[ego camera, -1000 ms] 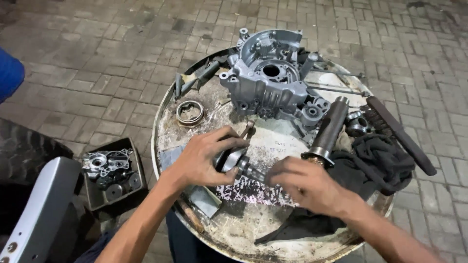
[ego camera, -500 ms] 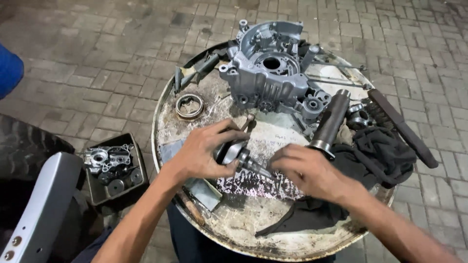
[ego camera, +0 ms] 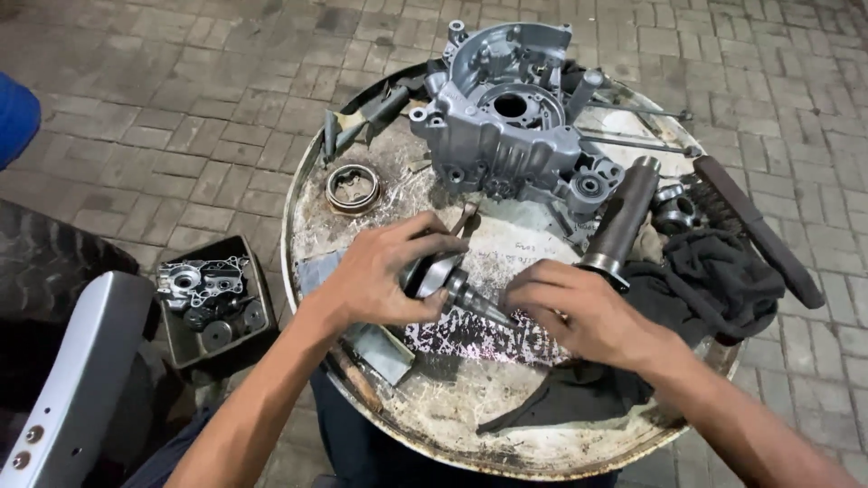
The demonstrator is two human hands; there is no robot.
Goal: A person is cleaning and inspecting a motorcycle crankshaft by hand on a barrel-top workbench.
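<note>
Gripping the crankshaft [ego camera: 443,276] near the middle of the round drum-top table [ego camera: 307,226], the left hand [ego camera: 380,276] has fingers clamped on its web while the right hand [ego camera: 570,307] pinches the tapered shaft end, best kept steady and level.

The light comes from above and shines brightest in the middle of the frame, on the round drum top [ego camera: 425,425] I work on. The gray engine case [ego camera: 506,126] at the top looks bright and clear. My left hand [ego camera: 380,276] and right hand [ego camera: 579,312] are sharp, with soft dark shadows under them. The black cloth [ego camera: 714,280] at the right is so dark I can't see its folds well. The lower left corner is dim. The brick floor [ego camera: 181,99] bends a little near the edges.
</note>
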